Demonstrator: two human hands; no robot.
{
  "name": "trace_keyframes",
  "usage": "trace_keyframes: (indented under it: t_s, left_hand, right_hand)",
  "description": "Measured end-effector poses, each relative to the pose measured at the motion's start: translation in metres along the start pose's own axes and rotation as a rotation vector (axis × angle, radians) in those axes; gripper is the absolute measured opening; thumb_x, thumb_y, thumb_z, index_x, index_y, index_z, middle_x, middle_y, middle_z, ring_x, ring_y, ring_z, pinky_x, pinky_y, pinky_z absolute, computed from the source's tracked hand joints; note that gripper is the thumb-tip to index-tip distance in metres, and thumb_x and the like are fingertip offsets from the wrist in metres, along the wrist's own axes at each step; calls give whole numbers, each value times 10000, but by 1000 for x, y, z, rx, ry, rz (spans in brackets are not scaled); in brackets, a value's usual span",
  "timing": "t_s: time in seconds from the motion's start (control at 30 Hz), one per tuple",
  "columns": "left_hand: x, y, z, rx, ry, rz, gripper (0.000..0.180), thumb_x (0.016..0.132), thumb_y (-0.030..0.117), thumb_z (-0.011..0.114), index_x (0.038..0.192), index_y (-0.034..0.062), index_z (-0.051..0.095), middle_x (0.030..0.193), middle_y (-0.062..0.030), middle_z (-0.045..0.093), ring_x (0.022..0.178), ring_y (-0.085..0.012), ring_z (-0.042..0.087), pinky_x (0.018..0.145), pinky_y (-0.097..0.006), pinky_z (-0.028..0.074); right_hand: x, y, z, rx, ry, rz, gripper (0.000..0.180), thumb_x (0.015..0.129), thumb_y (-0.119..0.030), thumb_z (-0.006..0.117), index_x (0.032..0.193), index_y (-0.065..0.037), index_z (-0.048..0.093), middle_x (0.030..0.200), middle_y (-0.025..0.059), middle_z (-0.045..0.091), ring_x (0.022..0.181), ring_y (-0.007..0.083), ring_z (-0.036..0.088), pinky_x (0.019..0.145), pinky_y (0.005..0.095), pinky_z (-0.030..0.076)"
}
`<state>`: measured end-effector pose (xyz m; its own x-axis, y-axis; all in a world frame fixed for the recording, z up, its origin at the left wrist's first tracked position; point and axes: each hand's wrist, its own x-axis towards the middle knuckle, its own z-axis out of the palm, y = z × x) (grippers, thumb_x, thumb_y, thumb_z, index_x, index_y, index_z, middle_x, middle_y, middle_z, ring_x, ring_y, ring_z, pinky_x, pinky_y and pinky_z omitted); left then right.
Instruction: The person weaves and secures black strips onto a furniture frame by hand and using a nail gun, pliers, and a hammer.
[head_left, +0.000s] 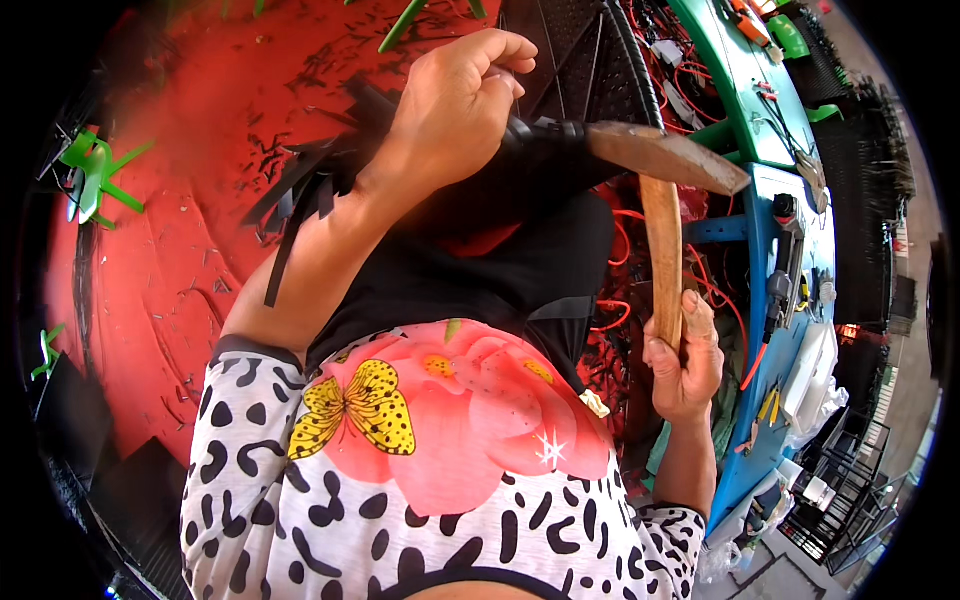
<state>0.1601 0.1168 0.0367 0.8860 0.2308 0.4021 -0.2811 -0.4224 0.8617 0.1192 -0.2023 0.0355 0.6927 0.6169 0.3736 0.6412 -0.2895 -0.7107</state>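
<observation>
My right hand (686, 360) grips the wooden handle of a hammer (664, 200), whose rusty metal head points right above a black plastic part (545, 135). My left hand (455, 100) is closed on that black part, pressing it down over my black-clad lap. Several black strips (300, 195) hang out from under my left wrist.
A red floor (160, 260) littered with black scraps lies to the left, with green plastic pieces (92, 175) on it. A blue and green workbench (775, 190) with tools stands at the right, orange wires (620, 300) below it. Black mesh panels (570, 50) lie ahead.
</observation>
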Motion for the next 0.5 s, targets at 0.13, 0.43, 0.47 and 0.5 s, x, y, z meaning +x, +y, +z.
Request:
trace_keyframes:
  t_s: [0.13, 0.43, 0.47, 0.5]
  left_hand:
    - [-1, 0, 2, -54, 77, -21, 268, 831, -7, 438, 1047, -34, 595, 952, -111, 653, 818, -171, 631, 765, -285, 500]
    - [0, -4, 7, -76, 136, 60, 250, 807, 6, 465, 1011, -30, 604, 905, -150, 662, 831, -243, 653, 756, -320, 511]
    - [-1, -3, 7, -85, 133, 49, 253, 806, 4, 464, 1015, -30, 604, 905, -151, 662, 840, -245, 653, 760, -320, 511]
    - [-1, -2, 7, -85, 132, 41, 253, 806, 4, 464, 1015, -30, 604, 905, -151, 662, 840, -245, 653, 760, -320, 511]
  right_hand:
    - [18, -15, 14, -44, 18, -92, 453, 825, 30, 597, 1260, 44, 474, 1183, 210, 570, 759, 229, 659, 685, 317, 541]
    - [31, -30, 10, -1, 43, 152, 427, 818, 50, 577, 1234, 84, 489, 1214, 270, 543, 807, 223, 662, 714, 298, 531]
    - [29, -30, 10, 1, 50, 103, 421, 818, 49, 575, 1229, 83, 492, 1212, 269, 544, 782, 215, 663, 705, 297, 532]
    - [27, -29, 10, 37, 77, 33, 416, 819, 50, 573, 1225, 84, 492, 1211, 268, 544, 782, 218, 663, 705, 299, 532]
